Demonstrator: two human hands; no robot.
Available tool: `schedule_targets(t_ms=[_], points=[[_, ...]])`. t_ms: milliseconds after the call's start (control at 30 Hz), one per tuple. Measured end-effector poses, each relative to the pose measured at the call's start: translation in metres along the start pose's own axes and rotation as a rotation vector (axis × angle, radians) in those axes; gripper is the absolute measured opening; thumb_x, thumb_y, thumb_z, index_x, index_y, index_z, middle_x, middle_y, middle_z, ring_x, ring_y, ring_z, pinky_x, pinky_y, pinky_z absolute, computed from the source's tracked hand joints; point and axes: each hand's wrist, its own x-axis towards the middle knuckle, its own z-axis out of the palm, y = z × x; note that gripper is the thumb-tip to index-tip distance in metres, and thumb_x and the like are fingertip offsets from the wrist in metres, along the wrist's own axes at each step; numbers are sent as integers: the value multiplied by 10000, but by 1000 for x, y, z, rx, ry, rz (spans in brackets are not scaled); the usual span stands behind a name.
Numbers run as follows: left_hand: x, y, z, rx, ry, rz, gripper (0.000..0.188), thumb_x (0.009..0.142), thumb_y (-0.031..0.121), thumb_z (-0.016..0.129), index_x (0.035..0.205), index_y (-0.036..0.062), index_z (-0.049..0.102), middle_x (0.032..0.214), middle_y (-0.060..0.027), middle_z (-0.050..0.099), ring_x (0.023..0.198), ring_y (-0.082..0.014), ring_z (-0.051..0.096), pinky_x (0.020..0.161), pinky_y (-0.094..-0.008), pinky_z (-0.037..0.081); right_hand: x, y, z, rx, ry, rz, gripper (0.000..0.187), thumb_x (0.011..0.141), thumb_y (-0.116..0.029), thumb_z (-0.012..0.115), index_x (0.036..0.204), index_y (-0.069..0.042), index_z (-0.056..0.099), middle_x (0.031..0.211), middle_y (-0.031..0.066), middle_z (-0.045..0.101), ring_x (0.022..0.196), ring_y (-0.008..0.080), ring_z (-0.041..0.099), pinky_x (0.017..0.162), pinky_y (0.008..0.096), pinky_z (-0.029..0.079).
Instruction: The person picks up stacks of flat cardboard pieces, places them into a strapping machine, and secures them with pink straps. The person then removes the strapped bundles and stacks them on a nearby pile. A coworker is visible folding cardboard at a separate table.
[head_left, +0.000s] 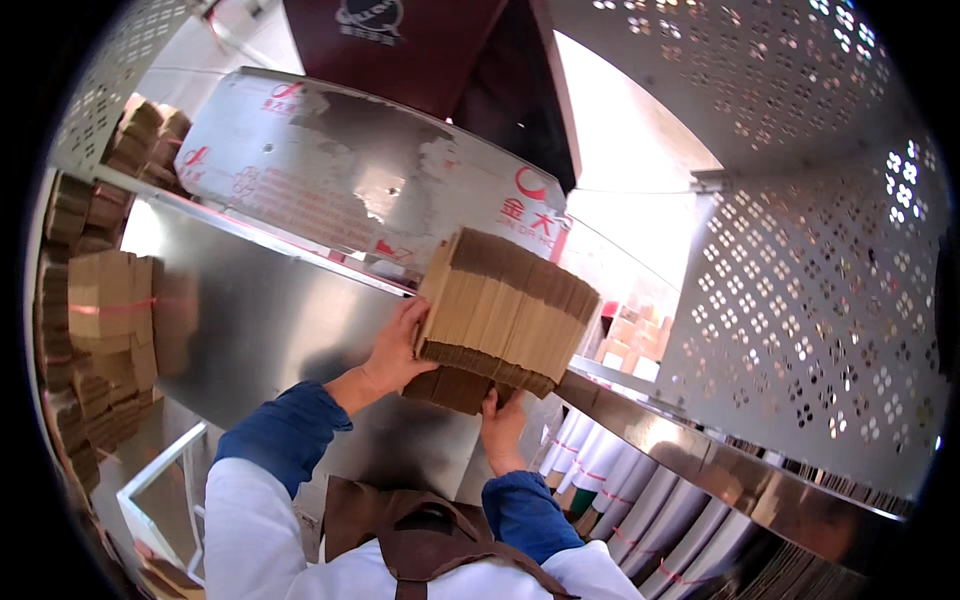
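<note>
Mid-frame, the left hand (392,352) pinches the cardboard stack (505,315) (right hand (503,432): fingers half-hidden, can't tell); slack pressure could spill it.

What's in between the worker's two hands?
A cardboard stack lies between the left hand and the right hand, with both touching it, as the head view shows.

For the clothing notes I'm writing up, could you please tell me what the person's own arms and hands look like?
The left hand and right hand are bare, with no gloves. Each forearm wears a loose, dark blue cuff that ends near the wrist, and above it a white sleeve. I see no markings on the cuffs.
</note>
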Motion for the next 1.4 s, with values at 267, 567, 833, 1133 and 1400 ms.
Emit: schedule_targets(t_ms=[267,567,833,1133,1400], points=[[-5,6,-5,45,19,-29,946,567,163,830,1376,71,347,1358,-188,391,1211,-418,451,987,-442,441,-2,-15,-3,-66,-3,18,540,895,-180,569,1311,91,356,987,341,603,927,518,572,748,504,476],[1,-1,8,42,25,40,919,599,173,817,1382,70,346,1365,-184,382,1216,-410,447,994,-439,433,0,-5,0,-52,94,-125,591,890,-256,590,1305,89,351,862,323,618,803,512,583,655,523,469],[4,3,0,77,21,39,927,609,203,827,1388,62,344,1359,-190,385,1209,-396,470,1001,-427,446,1,-7,-1,-98,22,-68,619,897,-246,574,1353,91,326,962,349,606,903,514,579,749,512,476],[4,8,0,16,9,18,911,621,199,826,1381,68,343,1355,-182,377,1204,-392,469,998,-424,444,1,-9,-2,-76,42,-73,562,893,-272,592,1284,64,366,872,326,616,822,519,578,679,531,469],[2,5,4,38,15,17,895,633,205,815,1374,63,334,1360,-176,373,1201,-395,463,996,-434,430,0,1,2,-57,53,-109,545,902,-246,580,1290,75,370,889,322,618,839,509,584,697,524,467]])
